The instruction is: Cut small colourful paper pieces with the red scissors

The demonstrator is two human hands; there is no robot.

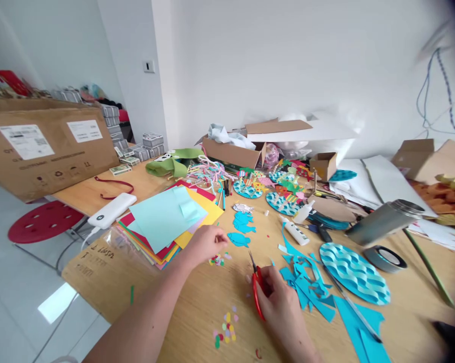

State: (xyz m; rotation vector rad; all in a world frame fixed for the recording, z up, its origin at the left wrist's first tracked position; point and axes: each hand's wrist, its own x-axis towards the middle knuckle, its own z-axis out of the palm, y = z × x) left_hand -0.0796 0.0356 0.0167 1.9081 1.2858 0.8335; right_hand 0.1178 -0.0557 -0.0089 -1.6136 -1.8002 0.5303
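My right hand [282,300] is closed around the red handles of a pair of scissors [258,295], whose blades point away from me. My left hand [208,242] has its fingers curled together just left of a blue paper fish [238,239]; whatever it may pinch is too small or hidden to name. More blue cut-out fish [243,222] lie behind that one, with a white fish cut-out [243,207] beyond. Blue paper scraps [306,282] are heaped to the right of the scissors. Small coloured paper dots [226,330] lie in front.
Coloured paper sheets [163,222] and a white power bank [112,209] are at left. Rightward stand a glue bottle [296,232], a wavy blue oval [354,272], a tape roll [385,258] and a tilted steel flask [386,222]. Boxes [231,151] line the back.
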